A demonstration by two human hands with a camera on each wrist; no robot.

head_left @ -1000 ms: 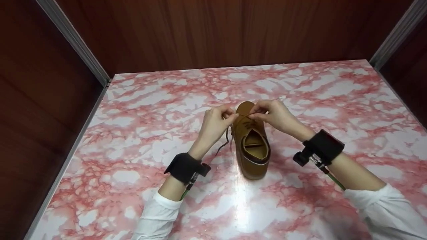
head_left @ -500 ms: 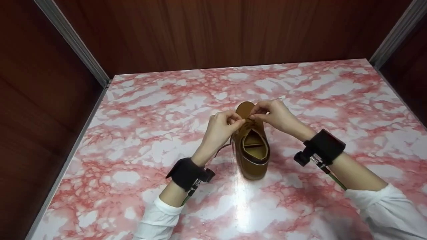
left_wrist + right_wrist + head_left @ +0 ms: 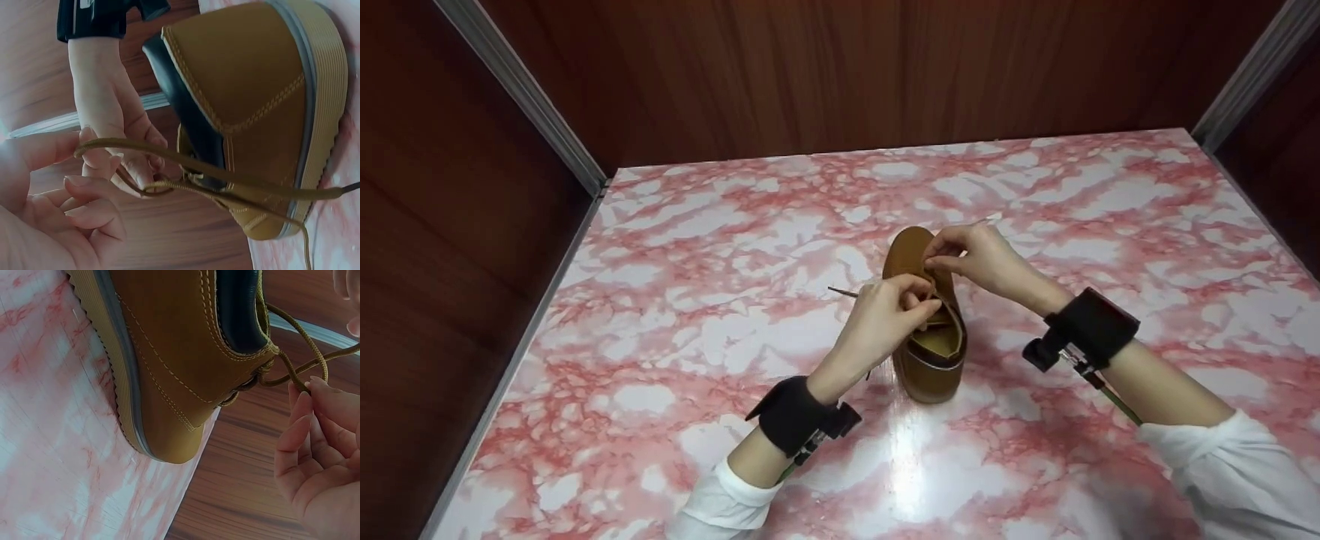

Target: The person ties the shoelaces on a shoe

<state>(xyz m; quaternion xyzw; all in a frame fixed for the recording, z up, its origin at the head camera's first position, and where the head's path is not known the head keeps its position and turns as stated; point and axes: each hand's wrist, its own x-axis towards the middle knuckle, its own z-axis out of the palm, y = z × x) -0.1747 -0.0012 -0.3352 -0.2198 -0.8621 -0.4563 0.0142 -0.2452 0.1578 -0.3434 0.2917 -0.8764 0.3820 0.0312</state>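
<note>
A tan lace-up shoe (image 3: 911,247) with a dark padded collar stands upright, toe pointing away. My left hand (image 3: 879,319) is over the shoe's opening, hiding part of it. In the left wrist view, a brown shoelace (image 3: 225,172) runs back to that hand, pinched between thumb and index finger. My right hand (image 3: 988,259) sits at the far right of the lacing. Its thumb and fingertips pinch a lace loop (image 3: 292,374) close to the shoe's eyelets, seen in the right wrist view. The lace strands cross between the two hands.
The shoe stands on a red-and-white marbled tabletop (image 3: 675,315). Dark wood panels (image 3: 870,75) rise at the back and both sides, with grey metal strips (image 3: 521,82) at the corners. A lace end (image 3: 842,291) sticks out left of the shoe.
My left hand has moved right and toward me, from the left of the lacing to over the shoe's opening, carrying its lace. My right hand has stayed nearly in place.
</note>
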